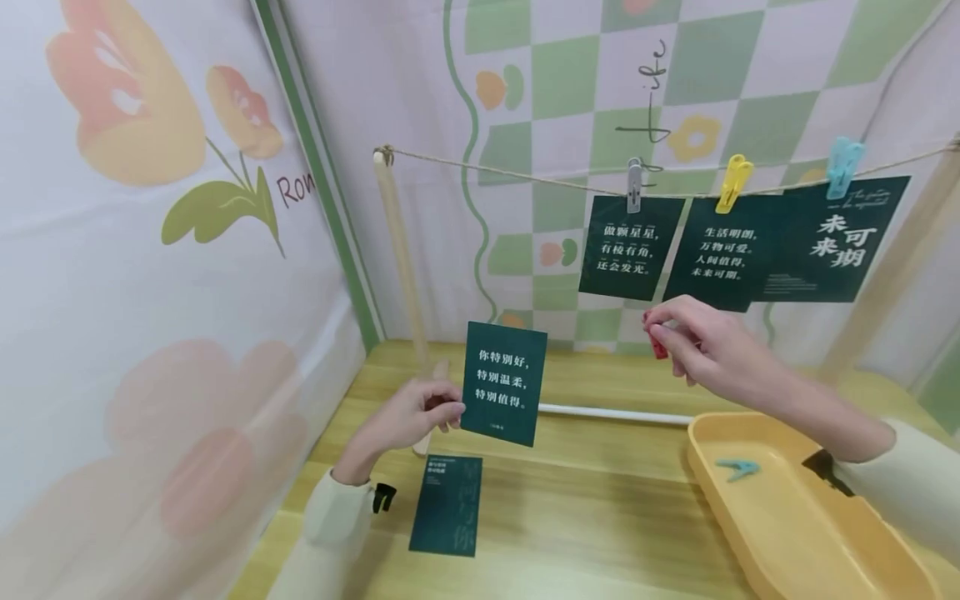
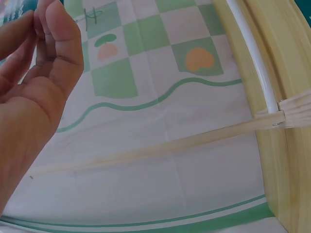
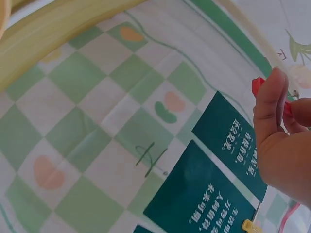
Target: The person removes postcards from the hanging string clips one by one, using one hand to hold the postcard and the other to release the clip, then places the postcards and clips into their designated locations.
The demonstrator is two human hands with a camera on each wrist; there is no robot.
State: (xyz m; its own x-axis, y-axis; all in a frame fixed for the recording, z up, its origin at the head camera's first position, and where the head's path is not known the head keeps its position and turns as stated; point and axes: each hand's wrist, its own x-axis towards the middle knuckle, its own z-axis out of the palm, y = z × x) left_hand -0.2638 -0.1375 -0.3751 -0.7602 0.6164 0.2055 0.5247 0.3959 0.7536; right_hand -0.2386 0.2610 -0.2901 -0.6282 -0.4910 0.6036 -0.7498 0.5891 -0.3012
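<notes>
My left hand (image 1: 420,410) pinches a dark green card (image 1: 502,383) with white writing by its left edge, held above the table. Between the thumb and fingers of my right hand (image 1: 701,340) is a red clothespin (image 1: 657,335), also seen in the right wrist view as a red clip (image 3: 257,86). Three similar cards hang from a twine line (image 1: 517,173): one under a grey clothespin (image 1: 634,185), one under a yellow clothespin (image 1: 733,183), one under a blue clothespin (image 1: 843,168). In the left wrist view the fingers (image 2: 63,39) mostly hide the card.
Another green card (image 1: 447,505) lies on the wooden table (image 1: 585,508). At the right stands a yellow tray (image 1: 787,533) with a blue-green clothespin (image 1: 738,469) in it. A wooden post (image 1: 401,242) holds the line's left end, and a white rod (image 1: 615,414) runs low behind.
</notes>
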